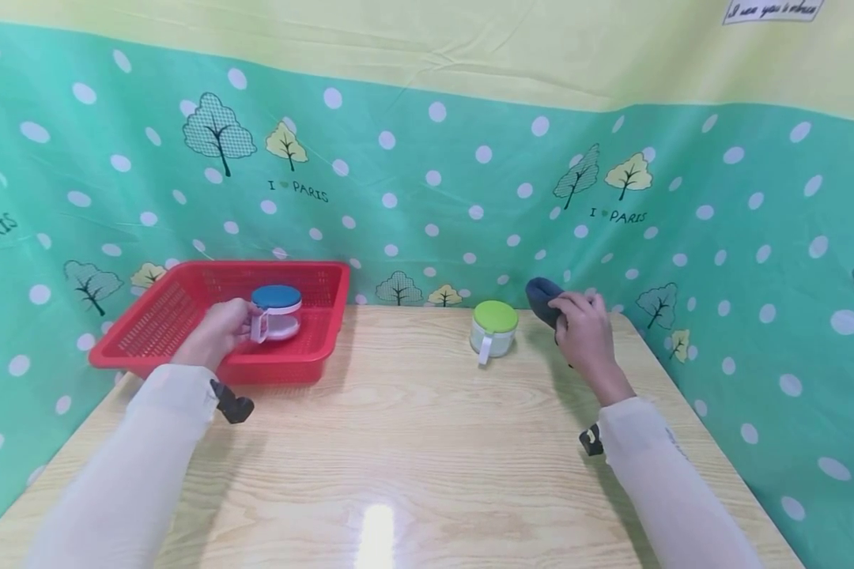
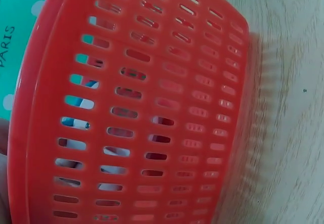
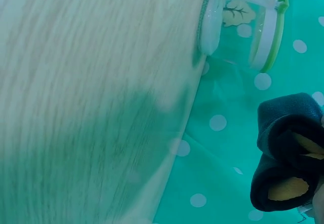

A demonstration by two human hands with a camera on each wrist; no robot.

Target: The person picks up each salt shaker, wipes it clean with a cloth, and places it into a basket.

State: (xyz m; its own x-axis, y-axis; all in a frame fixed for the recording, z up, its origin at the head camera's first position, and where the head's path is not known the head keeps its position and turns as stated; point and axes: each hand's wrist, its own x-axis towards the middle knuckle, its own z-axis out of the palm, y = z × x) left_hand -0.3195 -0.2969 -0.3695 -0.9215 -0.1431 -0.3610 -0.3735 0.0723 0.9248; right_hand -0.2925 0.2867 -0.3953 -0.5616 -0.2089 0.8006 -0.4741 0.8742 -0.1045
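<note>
My left hand (image 1: 221,328) reaches over the near rim of the red basket (image 1: 336,316) and grips the white handle of a clear jar with a blue lid (image 1: 276,297). That jar is upright inside the basket; in the left wrist view the basket wall hides most of it. At the right, my right hand (image 1: 587,336) holds a dark navy soft fabric item (image 1: 541,299) above the table. The right wrist view shows two rounded, tan-lined openings on this fabric item (image 3: 289,153); its exact kind is unclear. Left of that hand stands a clear jar with a green lid (image 1: 495,318).
The wooden table (image 1: 413,427) spans the area between both arms. A green dotted curtain (image 1: 427,205) rises behind the table and along its sides. The basket stands at the back left, close to the curtain.
</note>
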